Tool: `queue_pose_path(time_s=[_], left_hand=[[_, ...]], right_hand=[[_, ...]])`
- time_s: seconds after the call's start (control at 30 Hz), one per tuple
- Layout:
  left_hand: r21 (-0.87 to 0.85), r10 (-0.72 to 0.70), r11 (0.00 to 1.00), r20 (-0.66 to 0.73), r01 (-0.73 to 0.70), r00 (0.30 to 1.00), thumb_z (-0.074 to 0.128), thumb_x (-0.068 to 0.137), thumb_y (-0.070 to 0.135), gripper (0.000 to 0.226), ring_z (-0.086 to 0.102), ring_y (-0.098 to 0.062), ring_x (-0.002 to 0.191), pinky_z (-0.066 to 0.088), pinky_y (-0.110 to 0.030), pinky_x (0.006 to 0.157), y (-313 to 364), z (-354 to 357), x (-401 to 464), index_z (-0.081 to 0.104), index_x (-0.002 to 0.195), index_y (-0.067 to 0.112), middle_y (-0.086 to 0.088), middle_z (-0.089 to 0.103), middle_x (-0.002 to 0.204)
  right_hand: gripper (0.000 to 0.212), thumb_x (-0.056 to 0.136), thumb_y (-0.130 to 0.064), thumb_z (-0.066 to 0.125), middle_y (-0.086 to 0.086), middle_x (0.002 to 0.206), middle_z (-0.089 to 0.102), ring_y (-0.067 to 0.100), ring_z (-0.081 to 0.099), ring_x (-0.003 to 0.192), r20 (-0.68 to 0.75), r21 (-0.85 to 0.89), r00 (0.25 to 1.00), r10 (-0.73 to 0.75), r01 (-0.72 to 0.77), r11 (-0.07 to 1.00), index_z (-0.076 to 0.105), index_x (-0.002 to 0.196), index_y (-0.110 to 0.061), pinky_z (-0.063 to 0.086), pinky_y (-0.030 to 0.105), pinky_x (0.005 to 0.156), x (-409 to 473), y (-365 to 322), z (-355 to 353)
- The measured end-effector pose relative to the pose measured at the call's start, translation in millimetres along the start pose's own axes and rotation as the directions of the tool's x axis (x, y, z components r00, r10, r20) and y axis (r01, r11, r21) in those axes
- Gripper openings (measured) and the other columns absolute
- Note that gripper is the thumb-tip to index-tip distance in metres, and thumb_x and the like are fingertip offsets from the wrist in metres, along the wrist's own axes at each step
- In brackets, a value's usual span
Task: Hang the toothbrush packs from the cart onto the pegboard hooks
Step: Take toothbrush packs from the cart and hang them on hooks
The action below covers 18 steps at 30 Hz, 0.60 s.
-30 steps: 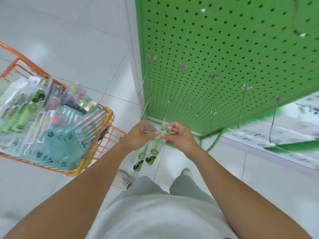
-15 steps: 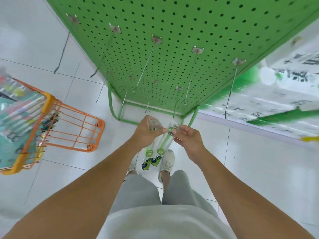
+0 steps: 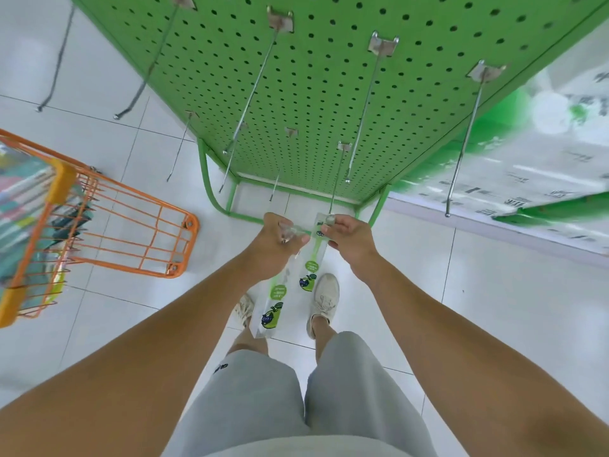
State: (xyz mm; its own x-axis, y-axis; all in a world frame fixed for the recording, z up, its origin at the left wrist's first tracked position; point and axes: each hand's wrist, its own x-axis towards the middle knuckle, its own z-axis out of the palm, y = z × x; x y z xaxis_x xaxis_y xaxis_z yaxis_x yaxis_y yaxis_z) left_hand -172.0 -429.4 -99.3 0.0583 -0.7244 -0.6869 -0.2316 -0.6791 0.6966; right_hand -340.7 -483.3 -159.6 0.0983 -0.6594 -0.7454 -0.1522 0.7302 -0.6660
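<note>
Head view: right fingertips [image 3: 326, 229] pinched on the clear header of one toothbrush pack [image 3: 313, 258], held up at the tip of a lower hook [image 3: 336, 179] just above centre frame. Right hand [image 3: 349, 245] just right of centre, curled closed around that pinch. Left hand [image 3: 273, 245] touching distance to its left, fingers clamped on the top of a second toothbrush pack [image 3: 272, 308], hanging lower, down over the shoes. Two packs in all between the hands, each with a green handle and an apple cartoon.

Against half a second earlier: hands a little wider apart, the two packs separated instead of overlapped, right-hand pack raised to the hook tip; cart [image 3: 108, 225] further into frame at middle left.

Hard to make out: whether the hook tip had entered the pack's hole, hidden behind the fingers and clear plastic. Cart contents [image 3: 23, 206] blurred, cut off by the left edge, not countable. Printed panel [image 3: 527, 166] at right smeared, unreadable.

Counted on the green pegboard [image 3: 329, 77]: nine hooks visible, all bare, five long ones in the upper row, four shorter ones below. One orange cart. Two shoes.
</note>
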Motion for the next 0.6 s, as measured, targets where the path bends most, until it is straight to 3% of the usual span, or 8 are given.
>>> queue_pose_path(time_s=[0.1,0.23,0.33,0.43,0.53,0.6], left_hand=[[0.007,-0.043,0.999,0.04,0.043,0.998,0.065,0.094,0.032,0.044,0.062,-0.024,0.093,0.053,-0.042,0.08,-3,0,-3,0.035,0.12,0.014,-0.022,0.058,0.118],[-0.008,-0.06,0.998,0.03,0.061,0.998,0.068,0.091,0.033,0.039,0.062,-0.027,0.108,0.055,-0.032,0.077,-9,3,-3,0.044,0.117,0.017,-0.012,0.055,0.126],[-0.036,-0.026,0.999,-0.07,0.023,0.997,0.075,0.086,0.031,0.034,0.062,-0.023,0.093,0.056,-0.041,0.077,-13,1,3,0.055,0.109,0.016,-0.016,0.06,0.119],[-0.058,-0.028,0.998,-0.07,0.024,0.997,0.08,0.081,0.03,0.036,0.065,-0.027,0.093,0.054,-0.05,0.087,-15,-1,11,0.061,0.106,0.013,-0.017,0.067,0.112],[-0.077,-0.038,0.996,-0.049,0.034,0.998,0.08,0.081,0.022,0.034,0.066,-0.022,0.09,0.055,-0.037,0.084,-10,1,14,0.064,0.109,0.011,-0.007,0.072,0.105],[-0.081,-0.025,0.996,-0.04,0.022,0.999,0.08,0.081,0.02,0.033,0.064,-0.017,0.086,0.053,-0.025,0.076,-6,3,13,0.065,0.109,0.01,-0.004,0.073,0.102]], right_hand=[[0.027,0.088,-0.008,0.074,0.006,0.102,0.075,0.012,0.069,0.089,0.013,0.002,1.0,0.016,-0.016,1.0,0.067,0.115,-0.005,0.055,0.029,0.085,1,6,-2],[0.023,0.088,-0.008,0.074,0.0,0.095,0.076,0.01,0.071,0.088,0.019,0.043,0.999,0.033,-0.034,0.999,0.066,0.109,-0.011,0.055,0.032,0.088,4,13,-6],[0.02,0.089,-0.009,0.074,-0.002,0.095,0.076,0.011,0.071,0.091,0.036,0.041,0.999,0.023,-0.025,0.999,0.067,0.107,-0.014,0.056,0.034,0.089,13,14,-8],[0.02,0.089,-0.01,0.073,-0.002,0.097,0.076,0.01,0.072,0.089,0.02,0.006,1.0,0.02,-0.02,1.0,0.068,0.108,-0.014,0.056,0.034,0.087,24,14,-10],[0.017,0.089,-0.009,0.074,-0.002,0.1,0.075,0.015,0.071,0.096,0.013,-0.05,1.0,-0.001,0.001,0.999,0.067,0.101,-0.019,0.056,0.035,0.09,36,10,-11],[0.024,0.089,-0.01,0.073,-0.003,0.107,0.072,0.018,0.069,0.103,-0.001,-0.093,1.0,-0.01,0.01,0.996,0.067,0.112,-0.018,0.056,0.036,0.093,50,4,-12]])
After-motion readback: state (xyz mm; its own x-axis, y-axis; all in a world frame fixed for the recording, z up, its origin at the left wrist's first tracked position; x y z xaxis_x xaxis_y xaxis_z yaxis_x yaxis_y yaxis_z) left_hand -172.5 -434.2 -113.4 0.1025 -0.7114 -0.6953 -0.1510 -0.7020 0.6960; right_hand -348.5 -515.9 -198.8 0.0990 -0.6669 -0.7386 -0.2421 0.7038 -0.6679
